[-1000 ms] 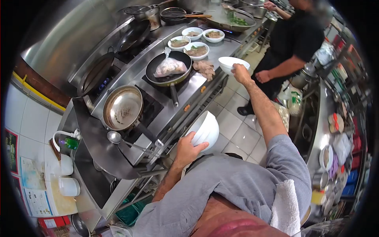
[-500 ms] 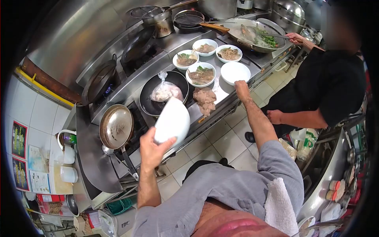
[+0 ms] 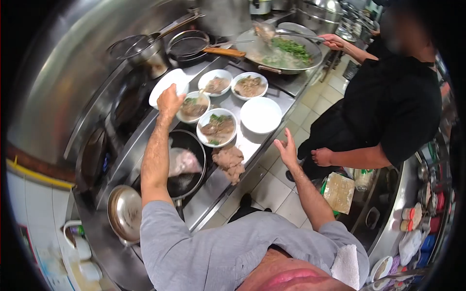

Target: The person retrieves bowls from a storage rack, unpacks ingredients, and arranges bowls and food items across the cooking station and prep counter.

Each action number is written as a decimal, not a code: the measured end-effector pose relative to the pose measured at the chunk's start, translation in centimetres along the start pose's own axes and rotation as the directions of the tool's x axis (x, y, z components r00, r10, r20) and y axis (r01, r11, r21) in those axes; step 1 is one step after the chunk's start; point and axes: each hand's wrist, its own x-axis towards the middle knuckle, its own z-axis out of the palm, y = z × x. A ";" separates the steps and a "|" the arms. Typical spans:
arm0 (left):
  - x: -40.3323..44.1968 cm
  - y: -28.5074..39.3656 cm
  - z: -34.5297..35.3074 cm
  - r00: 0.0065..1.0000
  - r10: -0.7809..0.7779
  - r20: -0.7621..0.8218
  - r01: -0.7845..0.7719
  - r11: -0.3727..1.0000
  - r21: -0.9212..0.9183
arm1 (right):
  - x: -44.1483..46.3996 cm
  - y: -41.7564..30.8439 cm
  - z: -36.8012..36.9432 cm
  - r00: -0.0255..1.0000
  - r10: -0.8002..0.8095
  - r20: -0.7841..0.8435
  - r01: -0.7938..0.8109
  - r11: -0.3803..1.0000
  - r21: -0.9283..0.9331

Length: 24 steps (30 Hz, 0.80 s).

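Observation:
My left hand (image 3: 171, 102) is closed on the rim of a white bowl (image 3: 165, 83), held beyond the frying pan at the back of the counter. Close to it is a bowl of meat in broth (image 3: 193, 107). My right hand (image 3: 287, 149) hangs open over the counter's front edge, fingers apart and touching nothing. Just past it sits another white bowl (image 3: 261, 115), showing only its white inside. A meat bowl with green herbs (image 3: 217, 127) stands to its left, and two more filled bowls stand behind. A clump of pale brown meat (image 3: 229, 162) lies on the counter.
A frying pan (image 3: 201, 167) bears a plastic bag of pinkish meat (image 3: 183, 162). At the back right, a co-worker's hand (image 3: 333, 41) holds a long-handled ladle over a steaming wok (image 3: 257, 63) with greens. A steel pan (image 3: 126, 208) is at the left.
My left hand has carried the white bowl forward, past the frying pan. My right hand has let go of the other white bowl and drawn back, opening. The view has shifted.

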 end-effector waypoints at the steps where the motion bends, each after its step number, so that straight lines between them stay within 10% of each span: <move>1: 1.6 -0.8 1.5 1.000 0.007 0.011 -0.007 1.000 0.028 | 0.7 -0.4 0.2 1.000 0.003 -0.028 -0.003 1.000 -0.011; 3: 4.6 -2.4 4.2 1.000 -0.003 0.023 0.001 0.997 0.078 | 2.3 -2.2 1.2 0.938 0.345 -0.019 -0.318 0.884 0.344; 18: 13.4 -9.0 10.6 0.968 0.003 0.251 -0.021 0.997 0.069 | 3.5 -3.2 6.3 0.895 0.437 0.095 -0.426 0.767 0.480; 24: 12.9 -8.5 9.6 0.984 -0.152 0.094 0.149 0.988 0.044 | 1.7 -2.5 5.4 0.882 0.456 0.120 -0.455 0.755 0.473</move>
